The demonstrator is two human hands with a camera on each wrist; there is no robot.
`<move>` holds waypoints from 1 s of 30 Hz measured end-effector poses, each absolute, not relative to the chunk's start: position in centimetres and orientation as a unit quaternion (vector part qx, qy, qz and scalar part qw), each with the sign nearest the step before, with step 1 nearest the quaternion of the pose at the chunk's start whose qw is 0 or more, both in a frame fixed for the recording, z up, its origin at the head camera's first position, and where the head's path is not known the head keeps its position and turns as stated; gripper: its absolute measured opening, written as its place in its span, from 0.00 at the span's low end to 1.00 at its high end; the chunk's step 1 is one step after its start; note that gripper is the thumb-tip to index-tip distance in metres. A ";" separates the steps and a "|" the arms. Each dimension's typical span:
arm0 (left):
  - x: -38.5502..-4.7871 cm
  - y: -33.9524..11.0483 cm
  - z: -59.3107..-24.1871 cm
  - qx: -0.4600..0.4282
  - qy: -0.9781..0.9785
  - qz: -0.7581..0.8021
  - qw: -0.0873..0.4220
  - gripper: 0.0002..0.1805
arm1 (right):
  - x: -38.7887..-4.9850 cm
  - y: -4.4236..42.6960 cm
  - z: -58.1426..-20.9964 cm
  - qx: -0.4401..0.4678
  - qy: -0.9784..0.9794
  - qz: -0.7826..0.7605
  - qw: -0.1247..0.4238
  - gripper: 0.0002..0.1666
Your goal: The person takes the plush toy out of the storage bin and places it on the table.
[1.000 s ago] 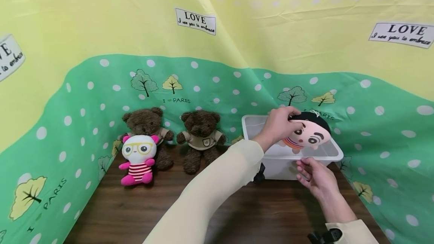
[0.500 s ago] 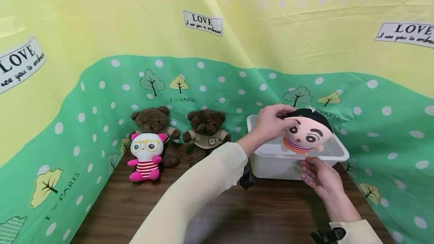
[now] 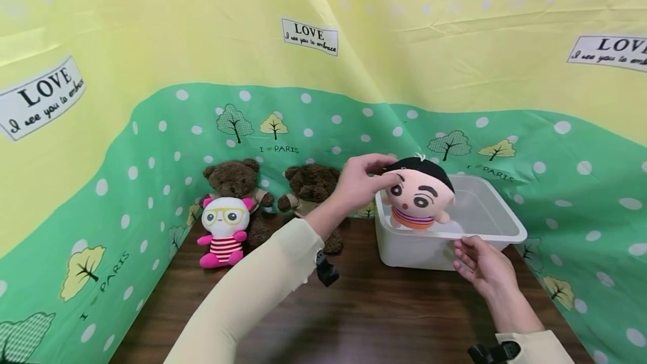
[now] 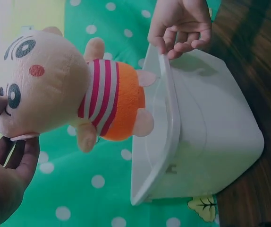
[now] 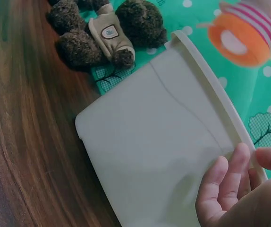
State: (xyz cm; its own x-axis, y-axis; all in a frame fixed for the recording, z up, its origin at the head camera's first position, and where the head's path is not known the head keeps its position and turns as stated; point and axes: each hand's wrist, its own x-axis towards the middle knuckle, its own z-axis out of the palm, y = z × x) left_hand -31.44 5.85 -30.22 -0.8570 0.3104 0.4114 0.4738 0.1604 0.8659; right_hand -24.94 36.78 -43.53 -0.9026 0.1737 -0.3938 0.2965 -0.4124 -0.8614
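My left hand [image 3: 361, 181] grips a plush boy doll [image 3: 419, 192] by the side of its head, thumb on the face. The doll has a black cap, thick eyebrows, a striped shirt and orange shorts [image 4: 128, 101]. It hangs upright above the left part of a white plastic bin [image 3: 414, 251], its feet near the rim in the left wrist view. At the bin's front rim, my right hand [image 3: 487, 268] pinches the edge between thumb and fingers, as the right wrist view [image 5: 241, 184] also shows. The bin's visible inside shows bare white plastic.
Left on the wooden table [image 3: 364, 308] sits a pink-and-white panda plush [image 3: 224, 232]. Behind it is a brown teddy bear [image 3: 232, 178], with a second teddy bear [image 3: 310, 181] to its right, partly hidden by my left arm. Patterned cloth [image 3: 323, 128] hangs behind and at both sides.
My left hand has moved left with the doll, from over the bin's middle to its left side. The right hand stays at the rim. The head view has turned slightly left.
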 end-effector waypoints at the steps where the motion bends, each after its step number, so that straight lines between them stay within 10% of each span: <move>1: -31.4 5.2 -30.3 -0.256 -0.758 -0.596 0.068 0.18 | -24.9 36.8 -43.6 0.216 0.542 -0.812 0.036 0.13; 30: -33.7 -9.4 -40.4 -0.065 -0.800 -0.593 0.055 0.17 | -24.8 36.8 -43.7 0.178 0.539 -0.823 0.038 0.13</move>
State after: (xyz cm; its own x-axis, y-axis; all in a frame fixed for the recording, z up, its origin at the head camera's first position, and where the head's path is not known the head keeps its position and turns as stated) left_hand -33.72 -9.45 -40.37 -0.9855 0.0386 0.1650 0.1691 0.2874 0.9427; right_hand -24.82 36.84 -43.74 -0.9341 0.1294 -0.3328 0.2535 -0.4163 -0.8732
